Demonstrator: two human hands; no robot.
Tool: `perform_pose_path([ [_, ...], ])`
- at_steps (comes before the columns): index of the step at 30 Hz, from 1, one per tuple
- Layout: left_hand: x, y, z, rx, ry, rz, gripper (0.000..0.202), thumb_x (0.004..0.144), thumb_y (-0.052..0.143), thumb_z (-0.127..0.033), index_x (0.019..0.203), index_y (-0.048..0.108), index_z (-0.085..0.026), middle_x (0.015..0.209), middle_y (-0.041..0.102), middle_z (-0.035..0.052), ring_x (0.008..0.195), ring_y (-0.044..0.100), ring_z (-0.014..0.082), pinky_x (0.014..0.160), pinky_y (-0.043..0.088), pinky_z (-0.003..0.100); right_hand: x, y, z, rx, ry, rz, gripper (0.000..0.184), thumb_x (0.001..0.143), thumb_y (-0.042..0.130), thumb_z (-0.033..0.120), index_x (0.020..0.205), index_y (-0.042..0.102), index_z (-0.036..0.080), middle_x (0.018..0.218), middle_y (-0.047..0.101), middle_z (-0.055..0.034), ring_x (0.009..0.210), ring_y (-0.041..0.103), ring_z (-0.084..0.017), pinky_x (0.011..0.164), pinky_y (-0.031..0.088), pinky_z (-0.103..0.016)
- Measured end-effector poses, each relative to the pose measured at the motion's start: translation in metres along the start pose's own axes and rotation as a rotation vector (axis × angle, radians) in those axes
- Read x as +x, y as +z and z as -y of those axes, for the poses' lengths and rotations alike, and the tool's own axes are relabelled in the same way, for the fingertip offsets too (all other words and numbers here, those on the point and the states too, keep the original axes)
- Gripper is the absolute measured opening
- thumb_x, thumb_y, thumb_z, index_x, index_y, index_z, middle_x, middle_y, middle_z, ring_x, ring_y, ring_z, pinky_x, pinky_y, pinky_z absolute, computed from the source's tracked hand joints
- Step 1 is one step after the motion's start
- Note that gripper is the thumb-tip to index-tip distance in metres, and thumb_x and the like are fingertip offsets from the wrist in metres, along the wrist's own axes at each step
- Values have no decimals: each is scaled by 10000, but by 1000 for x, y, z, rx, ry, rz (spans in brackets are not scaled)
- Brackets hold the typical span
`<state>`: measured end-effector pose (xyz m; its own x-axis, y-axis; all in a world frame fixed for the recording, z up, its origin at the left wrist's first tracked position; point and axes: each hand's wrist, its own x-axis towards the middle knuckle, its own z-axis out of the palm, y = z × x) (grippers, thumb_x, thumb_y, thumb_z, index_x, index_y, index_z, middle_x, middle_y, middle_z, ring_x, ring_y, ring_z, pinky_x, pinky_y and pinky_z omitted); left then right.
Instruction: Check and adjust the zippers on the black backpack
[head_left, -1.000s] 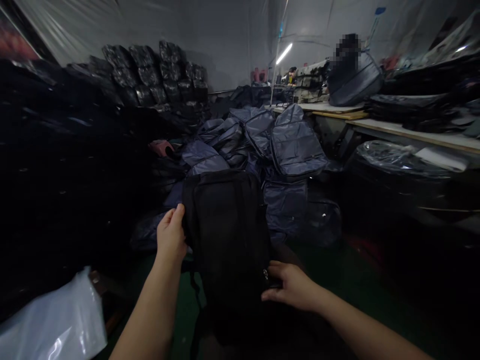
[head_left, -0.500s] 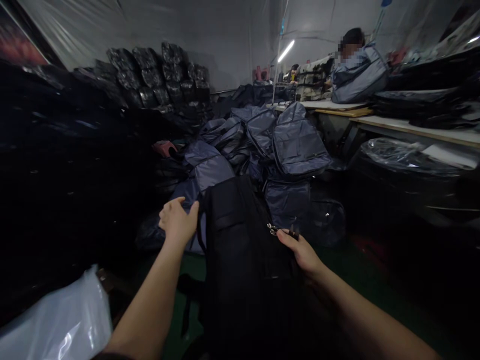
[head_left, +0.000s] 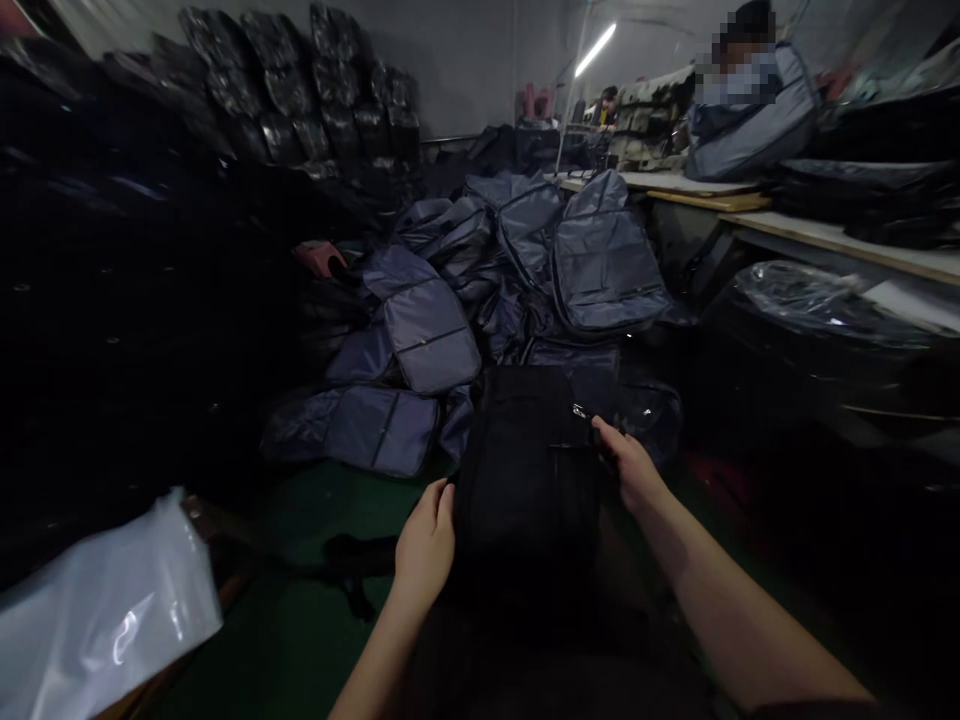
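Left hand [head_left: 426,540] flat, fingers together, pressed on the left side of a black backpack [head_left: 525,480]. Right hand [head_left: 634,465] curled on its right edge, just below a metal zipper pull [head_left: 580,411]; pinch unclear. Backpack sits between both hands, above green floor [head_left: 300,620], navy backpacks [head_left: 424,320] piled just beyond.

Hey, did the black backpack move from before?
Yes, the black backpack went right: it now sits almost under the navy bag panel in the pile.

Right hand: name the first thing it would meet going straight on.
The metal zipper pull on the black backpack, just ahead of the right hand; the dim light makes the depth uncertain.
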<state>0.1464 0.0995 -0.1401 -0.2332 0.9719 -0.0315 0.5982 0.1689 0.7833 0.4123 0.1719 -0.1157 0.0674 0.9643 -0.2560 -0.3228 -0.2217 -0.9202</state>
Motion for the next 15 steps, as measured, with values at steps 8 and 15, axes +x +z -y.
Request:
perform_pose_path([
  [8,-10,8,-11,204,154,-25,435,925,278,-403,1242,515,-223,1170,607,101,1107,541,255,904,414,393,-6,3,-13,-181,-128,-44,489,557,795,421,957,611,207,805,656,10,696,603,-133,627,488,-238],
  [15,0,6,-7,-188,52,-115,395,881,405,-447,1133,591,-205,1102,645,88,1042,578,235,891,434,354,8,-1,-5,-415,-225,-275,398,654,687,496,856,665,155,803,677,-57,814,604,-241,745,460,-341],
])
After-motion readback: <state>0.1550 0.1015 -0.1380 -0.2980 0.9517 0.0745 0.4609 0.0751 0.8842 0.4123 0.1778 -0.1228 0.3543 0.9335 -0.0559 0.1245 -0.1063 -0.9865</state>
